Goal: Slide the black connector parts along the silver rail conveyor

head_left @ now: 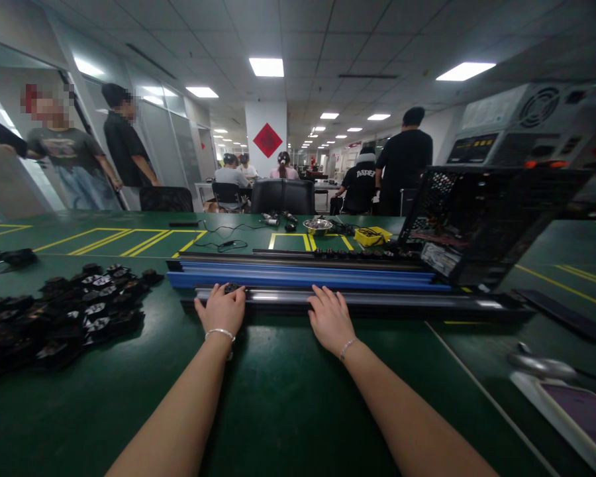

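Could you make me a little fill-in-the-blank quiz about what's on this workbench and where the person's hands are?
1. Both the left hand and the right hand rest on a long ____ rail lying across the table.
2. Just behind that rail lies a long bar coloured ____.
3. The heap of small black parts lies to the ____ of the left hand.
4. Each wrist wears a thin ____.

Missing words: metal; blue; left; bracelet

Long black-and-silver rail point(367, 299) lies flat across the green table.
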Tool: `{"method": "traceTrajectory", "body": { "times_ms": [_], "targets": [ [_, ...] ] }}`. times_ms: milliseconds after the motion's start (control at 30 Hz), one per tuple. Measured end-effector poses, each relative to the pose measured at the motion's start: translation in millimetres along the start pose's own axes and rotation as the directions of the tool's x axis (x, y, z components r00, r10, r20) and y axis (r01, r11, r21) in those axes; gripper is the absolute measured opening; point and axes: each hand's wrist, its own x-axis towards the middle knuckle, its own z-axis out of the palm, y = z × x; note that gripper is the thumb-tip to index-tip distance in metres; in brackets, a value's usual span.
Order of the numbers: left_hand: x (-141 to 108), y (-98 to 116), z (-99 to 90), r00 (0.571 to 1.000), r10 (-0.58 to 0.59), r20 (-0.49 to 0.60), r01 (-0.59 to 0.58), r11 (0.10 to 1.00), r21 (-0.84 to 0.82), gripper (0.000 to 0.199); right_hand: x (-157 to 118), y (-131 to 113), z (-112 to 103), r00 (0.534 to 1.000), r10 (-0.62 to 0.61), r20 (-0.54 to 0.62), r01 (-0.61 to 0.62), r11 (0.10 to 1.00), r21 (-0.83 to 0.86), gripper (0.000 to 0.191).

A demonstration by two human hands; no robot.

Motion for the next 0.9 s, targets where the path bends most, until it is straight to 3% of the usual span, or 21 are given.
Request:
{"method": "traceTrajectory", "body": {
  "times_ms": [900],
  "targets": [
    [1.1, -3.9, 2.8, 0.999, -0.053, 0.002, 0.053, 0.999, 0.0, 0.04, 0.1, 0.6, 2.8, 1.0, -0.007, -0.014, 0.007, 1.0, -0.001, 0.027]
  ]
}}
